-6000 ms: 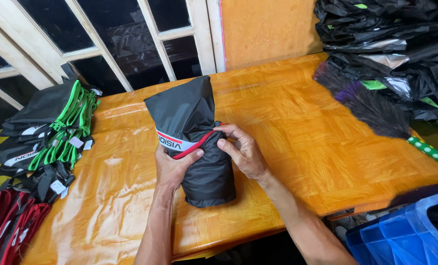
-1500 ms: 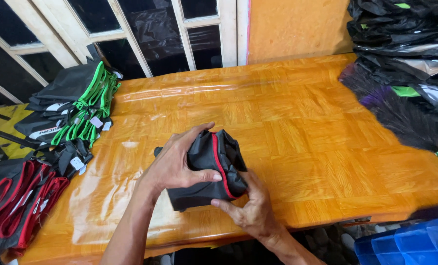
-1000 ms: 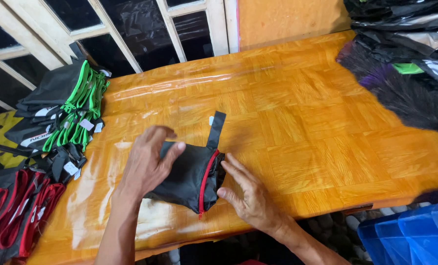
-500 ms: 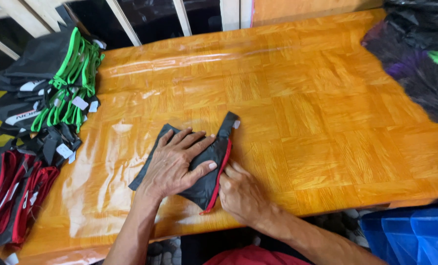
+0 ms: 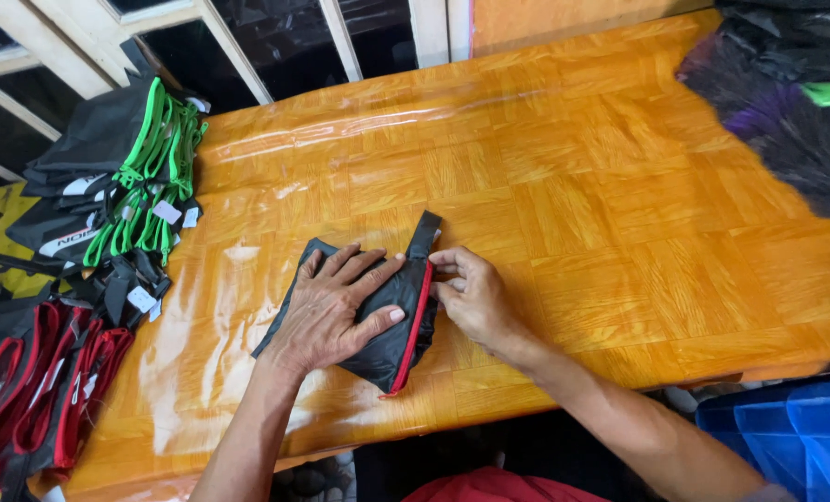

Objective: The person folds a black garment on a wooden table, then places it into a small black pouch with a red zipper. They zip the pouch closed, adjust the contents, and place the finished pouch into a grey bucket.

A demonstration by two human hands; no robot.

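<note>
A black fabric bag with red trim (image 5: 404, 336) lies folded into a small flat packet on the orange wooden table (image 5: 564, 186). My left hand (image 5: 331, 311) rests flat on top of it, fingers spread, pressing it down. My right hand (image 5: 475, 297) is at the packet's right edge, fingertips pinching the fabric near the red trim and the black strap that sticks up toward the back.
A stack of folded black bags with green trim (image 5: 122, 172) sits at the table's left, and black bags with red trim (image 5: 33, 390) lie at the front left. Loose black fabric (image 5: 787, 102) is heaped at the right. A blue bin (image 5: 787, 437) stands below the table's front right.
The bag went from a rolled bundle held up in both hands to a flat packet on the table. My left hand now presses it down, and my right hand moved to its right edge.
</note>
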